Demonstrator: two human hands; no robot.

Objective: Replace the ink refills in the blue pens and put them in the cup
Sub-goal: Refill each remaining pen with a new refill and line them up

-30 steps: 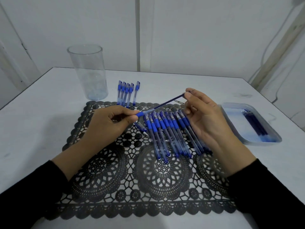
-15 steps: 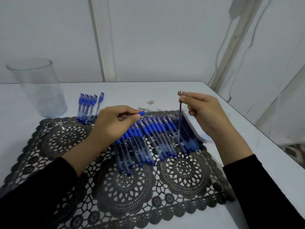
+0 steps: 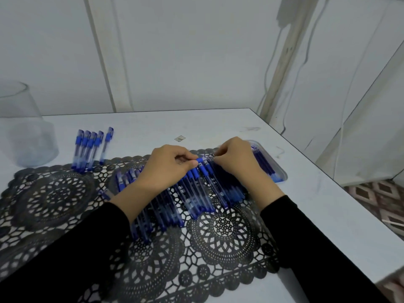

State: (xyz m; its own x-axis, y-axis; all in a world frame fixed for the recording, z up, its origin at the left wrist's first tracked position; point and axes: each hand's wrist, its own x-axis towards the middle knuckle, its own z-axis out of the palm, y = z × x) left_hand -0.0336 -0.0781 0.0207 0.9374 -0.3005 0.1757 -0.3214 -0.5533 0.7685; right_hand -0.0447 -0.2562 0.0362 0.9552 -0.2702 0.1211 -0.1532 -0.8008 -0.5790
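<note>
Head view: left hand (image 3: 170, 171) fingers clamped on pen (image 3: 200, 161) at 12 o'clock of row (image 3: 196, 200); right hand (image 3: 236, 165) fingers curled, hold unclear. Cup (image 3: 26, 132) far at 9 o'clock. Risk: brushing row with wrists, scattering pens across mat (image 3: 65, 193).

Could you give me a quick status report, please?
Left hand and right hand pinch a blue pen part above the pen row. Cup holds no pens. Nothing blocking.
</note>
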